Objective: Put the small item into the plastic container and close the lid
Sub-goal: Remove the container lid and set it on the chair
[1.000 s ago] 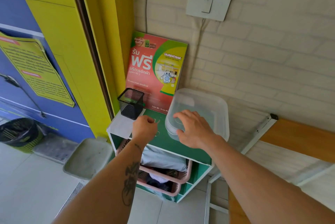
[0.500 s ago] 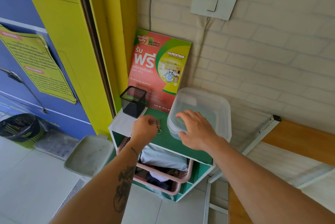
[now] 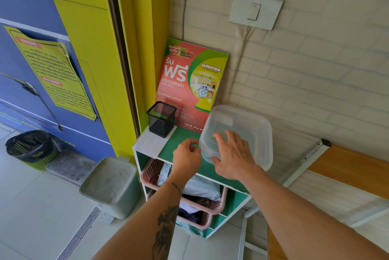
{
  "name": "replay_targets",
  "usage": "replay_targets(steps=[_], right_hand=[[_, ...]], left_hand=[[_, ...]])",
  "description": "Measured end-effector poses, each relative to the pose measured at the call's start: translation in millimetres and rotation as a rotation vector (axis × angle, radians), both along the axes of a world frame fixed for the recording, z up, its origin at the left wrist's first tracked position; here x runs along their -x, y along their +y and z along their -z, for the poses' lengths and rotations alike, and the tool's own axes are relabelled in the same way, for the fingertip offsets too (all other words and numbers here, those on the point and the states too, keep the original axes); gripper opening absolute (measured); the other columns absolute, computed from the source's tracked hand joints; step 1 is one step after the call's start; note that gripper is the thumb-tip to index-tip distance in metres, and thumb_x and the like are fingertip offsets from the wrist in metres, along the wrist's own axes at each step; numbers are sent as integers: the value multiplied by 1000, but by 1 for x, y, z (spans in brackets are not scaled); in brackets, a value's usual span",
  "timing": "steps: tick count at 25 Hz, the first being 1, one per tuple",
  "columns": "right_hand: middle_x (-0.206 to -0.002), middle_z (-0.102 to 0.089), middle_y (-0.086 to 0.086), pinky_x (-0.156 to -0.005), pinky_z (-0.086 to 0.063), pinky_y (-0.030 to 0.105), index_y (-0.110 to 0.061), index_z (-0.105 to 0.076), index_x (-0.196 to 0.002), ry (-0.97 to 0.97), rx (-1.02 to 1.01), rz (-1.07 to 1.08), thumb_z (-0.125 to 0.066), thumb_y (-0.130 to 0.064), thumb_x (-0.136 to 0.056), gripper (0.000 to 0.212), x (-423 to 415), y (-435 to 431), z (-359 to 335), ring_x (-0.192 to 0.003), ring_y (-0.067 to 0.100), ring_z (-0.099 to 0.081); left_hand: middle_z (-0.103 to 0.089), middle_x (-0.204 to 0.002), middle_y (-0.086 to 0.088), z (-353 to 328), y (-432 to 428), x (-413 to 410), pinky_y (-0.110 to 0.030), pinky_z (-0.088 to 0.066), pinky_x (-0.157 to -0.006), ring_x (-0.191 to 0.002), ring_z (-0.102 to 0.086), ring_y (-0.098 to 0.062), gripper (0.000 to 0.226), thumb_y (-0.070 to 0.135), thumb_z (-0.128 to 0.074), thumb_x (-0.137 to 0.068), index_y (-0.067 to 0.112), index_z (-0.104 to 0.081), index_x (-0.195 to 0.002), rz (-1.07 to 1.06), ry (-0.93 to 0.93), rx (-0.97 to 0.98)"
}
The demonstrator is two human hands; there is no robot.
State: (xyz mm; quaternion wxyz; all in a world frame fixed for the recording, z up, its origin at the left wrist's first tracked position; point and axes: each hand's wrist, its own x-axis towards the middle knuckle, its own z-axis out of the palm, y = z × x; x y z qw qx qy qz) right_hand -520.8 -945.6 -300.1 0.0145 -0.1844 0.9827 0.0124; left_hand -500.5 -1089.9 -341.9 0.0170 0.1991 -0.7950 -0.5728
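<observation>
A clear plastic container [image 3: 252, 131] with its lid on stands at the right of the green shelf top [image 3: 181, 137]. My right hand [image 3: 233, 154] lies over its near left corner, fingers spread on the lid and thumb against the rim. My left hand [image 3: 186, 155] is curled shut just left of the container, touching its edge. The small item is hidden inside those fingers.
A black mesh pen cup [image 3: 161, 118] stands at the shelf's back left, and a red and green poster [image 3: 191, 83] leans on the brick wall. Pink baskets [image 3: 202, 203] of laundry fill the shelf below. A grey bin [image 3: 111, 184] stands on the floor to the left.
My left hand has moved right, up against the container's edge, and the small ring that hung from it half a second ago no longer shows. My right hand stays on the lid.
</observation>
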Motion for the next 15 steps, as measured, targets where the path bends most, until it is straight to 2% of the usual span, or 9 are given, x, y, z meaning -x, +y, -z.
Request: replay_targets(steps=[3,8,12,15], right_hand=[[-127,-43,10,-94,-42,50,-22,-35,-129,20,-7,2,-62,-46,-81,60,2,-3,0,-122,35,-41],[-120,-50,11,-88,-48,49,-16,-38,-127,37,-20,-24,-62,-47,-81,60,4,-4,-5,-114,34,-48],[-112,-54,12,-77,-50,44,-14,-40,-121,47,-45,-67,-60,-48,-80,57,6,-7,-13,-102,32,-54],[-106,-57,12,-73,-49,41,-13,-42,-117,63,-76,-93,-60,-50,-77,57,7,-10,-16,-95,31,-57]], left_hand=[[-70,-81,-3,-4,0,6,-23,-46,-54,-62,-60,-14,28,6,-53,-88,19,-67,-108,-24,-31,-54],[-73,-87,-6,-2,-1,12,-20,-47,-53,-82,-72,-22,25,6,-60,-82,22,-68,-99,-45,-52,-115],[-72,-77,-6,-1,-4,14,-28,-55,-57,-73,-73,-23,25,2,-62,-80,19,-67,-97,-48,-67,-187],[-72,-75,-9,1,-4,15,-31,-56,-62,-64,-70,-19,24,0,-61,-81,17,-67,-97,-46,-71,-232]])
